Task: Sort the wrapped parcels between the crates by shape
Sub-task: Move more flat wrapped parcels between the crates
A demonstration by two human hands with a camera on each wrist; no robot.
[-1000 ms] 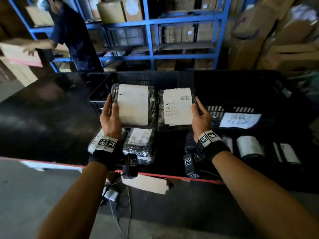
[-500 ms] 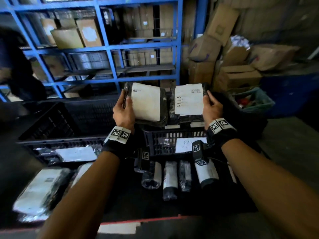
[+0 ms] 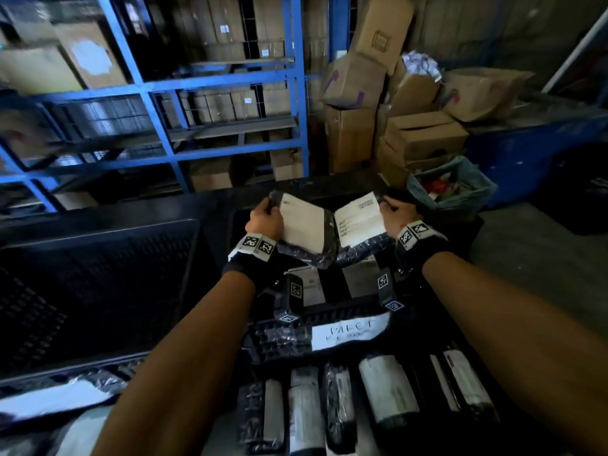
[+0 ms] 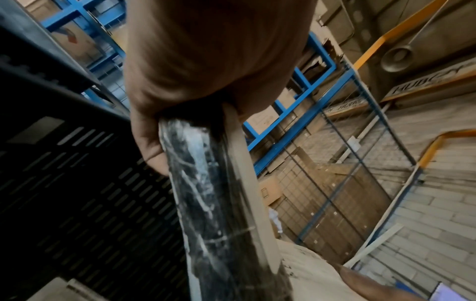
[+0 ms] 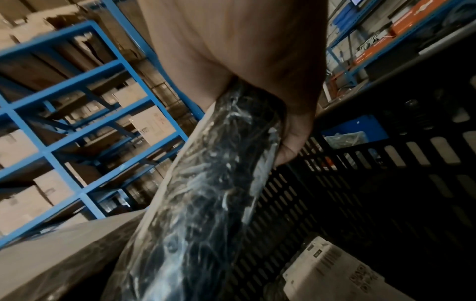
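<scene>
Two flat parcels were held side by side, edges touching, above the right crate point(image 3: 329, 312): one point(image 3: 304, 227) gripped by the left hand point(image 3: 265, 220), one point(image 3: 360, 218) by the right hand point(image 3: 396, 213). That crate held more labelled flat parcels point(image 5: 332, 270). Roll parcels point(image 3: 388, 390) lay before it. The left crate point(image 3: 98, 291) stood alongside.

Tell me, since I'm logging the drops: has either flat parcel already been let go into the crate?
No: the left hand and right hand each grip a flat parcel above the crate.
</scene>
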